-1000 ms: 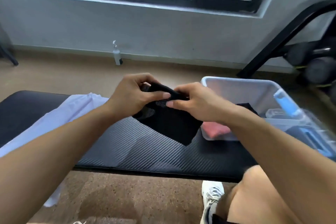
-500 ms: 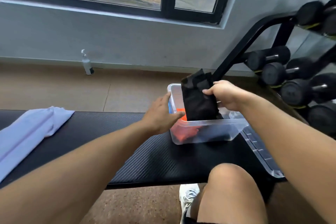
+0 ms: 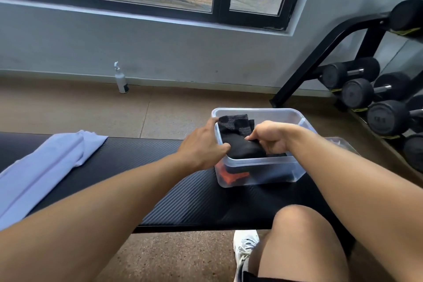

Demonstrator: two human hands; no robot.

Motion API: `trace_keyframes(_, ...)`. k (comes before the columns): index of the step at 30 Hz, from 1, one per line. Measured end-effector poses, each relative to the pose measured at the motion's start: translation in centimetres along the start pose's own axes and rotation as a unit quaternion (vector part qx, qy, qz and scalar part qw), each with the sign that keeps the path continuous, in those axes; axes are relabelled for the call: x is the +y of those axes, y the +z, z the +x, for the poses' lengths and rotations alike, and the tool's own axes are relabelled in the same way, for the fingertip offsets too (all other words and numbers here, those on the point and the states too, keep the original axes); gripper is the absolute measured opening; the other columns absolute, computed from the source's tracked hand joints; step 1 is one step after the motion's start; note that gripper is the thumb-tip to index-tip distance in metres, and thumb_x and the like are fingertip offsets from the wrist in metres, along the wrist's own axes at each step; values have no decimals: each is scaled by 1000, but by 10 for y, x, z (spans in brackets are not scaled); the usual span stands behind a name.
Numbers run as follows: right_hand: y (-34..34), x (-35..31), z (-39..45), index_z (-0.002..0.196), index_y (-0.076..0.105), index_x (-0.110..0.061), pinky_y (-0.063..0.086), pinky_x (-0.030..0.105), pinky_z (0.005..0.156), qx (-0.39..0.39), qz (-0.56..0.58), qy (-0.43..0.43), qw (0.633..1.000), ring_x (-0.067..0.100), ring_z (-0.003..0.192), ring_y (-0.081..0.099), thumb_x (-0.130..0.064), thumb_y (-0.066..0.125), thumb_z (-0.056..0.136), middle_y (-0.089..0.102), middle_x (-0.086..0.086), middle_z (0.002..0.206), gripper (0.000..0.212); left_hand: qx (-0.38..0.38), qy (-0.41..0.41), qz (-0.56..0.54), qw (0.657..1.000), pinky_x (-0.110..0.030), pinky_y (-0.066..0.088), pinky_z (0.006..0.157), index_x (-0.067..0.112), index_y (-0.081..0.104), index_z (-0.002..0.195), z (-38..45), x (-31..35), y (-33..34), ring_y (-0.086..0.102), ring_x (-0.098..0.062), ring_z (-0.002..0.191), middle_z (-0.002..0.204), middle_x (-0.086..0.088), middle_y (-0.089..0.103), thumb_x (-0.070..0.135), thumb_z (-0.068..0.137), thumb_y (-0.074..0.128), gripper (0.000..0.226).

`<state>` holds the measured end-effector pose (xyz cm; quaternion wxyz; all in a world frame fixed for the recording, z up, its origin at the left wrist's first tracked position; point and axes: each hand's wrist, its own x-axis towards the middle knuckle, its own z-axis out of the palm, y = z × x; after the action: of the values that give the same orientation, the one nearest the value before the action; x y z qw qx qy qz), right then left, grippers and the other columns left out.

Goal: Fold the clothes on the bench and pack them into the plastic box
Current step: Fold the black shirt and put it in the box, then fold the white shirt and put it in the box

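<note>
Now both hands in plastic box (image 3: 258,165), right hand (image 3: 270,136) pinching black garment (image 3: 240,142), left hand (image 3: 206,144) gripping box rim & cloth.

Clear glossy plastic box (image 3: 258,167); matt black knit garment (image 3: 238,135); ribbed bench padding (image 3: 183,199); speckled floor (image 3: 174,256).
</note>
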<state>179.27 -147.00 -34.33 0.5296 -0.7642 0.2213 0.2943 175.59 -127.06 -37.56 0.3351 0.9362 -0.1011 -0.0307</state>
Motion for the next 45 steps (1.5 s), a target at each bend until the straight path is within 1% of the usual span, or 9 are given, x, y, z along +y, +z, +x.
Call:
trace_keyframes(5, 15, 1, 4, 87, 55, -6, 50, 31, 54, 114, -276, -29, 954, 22, 64, 55, -22, 63, 99, 56, 13, 80, 21, 40, 29, 5, 999, -41, 42, 104, 24, 30, 153, -3, -10, 2, 51, -24, 119, 119, -1, 64, 56, 83, 65, 84)
trace_keyframes(10, 2, -28, -19, 112, 64, -13, 60, 42, 84, 207, -537, -120, 809, 27, 94, 70, -51, 83, 75, 72, 7, 101, 56, 52, 64, 5, 997, -39, 32, 116, 20, 32, 154, -3, -21, -1, 38, -20, 136, 146, -1, 48, 66, 83, 63, 90)
trace_keyframes(13, 8, -38, -25, 140, 53, -29, 45, 29, 99, 96, -576, -241, 775, 18, 123, 56, -49, 90, 64, 58, -8, 138, 87, 59, 79, 3, 995, -36, 30, 117, 20, 33, 153, -5, -25, 0, 36, -18, 137, 148, -1, 46, 65, 84, 63, 88)
trace_keyframes(17, 24, -14, 12, 156, 31, -29, 33, 38, 117, 30, -644, -236, 727, 21, 143, 39, -49, 86, 65, 37, -6, 158, 108, 73, 79, -20, 994, -33, 26, 117, 20, 30, 154, -10, -27, 2, 32, -16, 142, 153, 0, 40, 64, 86, 61, 86)
trace_keyframes(24, 19, -22, 6, 153, 37, -36, 41, 31, 100, 7, -645, -176, 743, 20, 130, 52, -45, 88, 69, 52, -9, 147, 99, 86, 11, -54, 995, -41, 25, 120, 22, 30, 155, -23, -69, -24, 28, -19, 147, 159, -2, 34, 66, 90, 49, 81)
trace_keyframes(31, 67, -91, -26, 124, 64, -32, 50, 36, 95, 234, -518, -355, 743, 15, 113, 61, -25, 73, 89, 69, -12, 116, 37, 114, -118, -8, 986, -43, 29, 119, 16, 34, 152, -39, -168, -64, 34, -25, 145, 156, -8, 39, 57, 90, 62, 80)
trace_keyframes(36, 191, -87, 0, 131, 62, -32, 46, 32, 97, 76, -503, -441, 739, 15, 116, 59, -28, 69, 93, 64, -9, 128, 39, 162, -190, 80, 965, -46, 27, 118, 9, 46, 144, -60, -240, -85, 36, -33, 142, 152, -14, 45, 46, 86, 72, 74)
trace_keyframes(41, 306, -64, 44, 152, 41, -20, 36, 27, 104, -61, -505, -422, 750, 23, 138, 45, -13, 57, 97, 44, 3, 155, 58, 182, -382, 131, 897, -62, -2, 119, 20, 24, 154, -102, -291, -94, -3, -24, 154, 166, -1, 13, 50, 88, 56, 79)
trace_keyframes(45, 356, -51, 63, 157, 29, -19, 36, 39, 112, -85, -507, -440, 736, 28, 143, 38, -9, 51, 96, 29, 3, 163, 66, 206, -393, 88, 892, -63, 6, 118, 21, 43, 142, -117, -306, -94, 25, -23, 148, 156, 1, 36, 50, 91, 54, 59)
